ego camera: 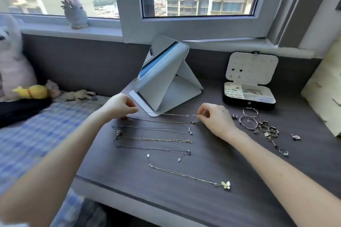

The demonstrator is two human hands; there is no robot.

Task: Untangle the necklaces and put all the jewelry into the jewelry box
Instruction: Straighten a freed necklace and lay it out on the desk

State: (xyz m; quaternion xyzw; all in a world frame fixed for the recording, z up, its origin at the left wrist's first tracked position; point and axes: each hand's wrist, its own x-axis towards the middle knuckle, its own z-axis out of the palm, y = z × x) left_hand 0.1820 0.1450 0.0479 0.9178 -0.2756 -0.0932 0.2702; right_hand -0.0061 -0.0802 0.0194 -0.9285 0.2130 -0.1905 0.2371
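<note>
A thin silver chain [167,114] is stretched taut just above the dark desk. My left hand [119,106] pinches one end and my right hand [215,117] pinches the other. Below it several necklaces lie straightened in parallel rows [153,140]. A butterfly-pendant necklace [188,176] lies slanted nearest me. The open black jewelry box [249,97] stands at the back right, its white lid upright with earrings on it. Bracelets and rings [262,125] sit in a loose pile right of my right hand.
A folding mirror stand [166,79] stands behind the stretched chain. A small loose pendant [295,136] lies far right. A cream board [324,94] leans at the right edge. A checked bed with plush toys [29,92] is on the left.
</note>
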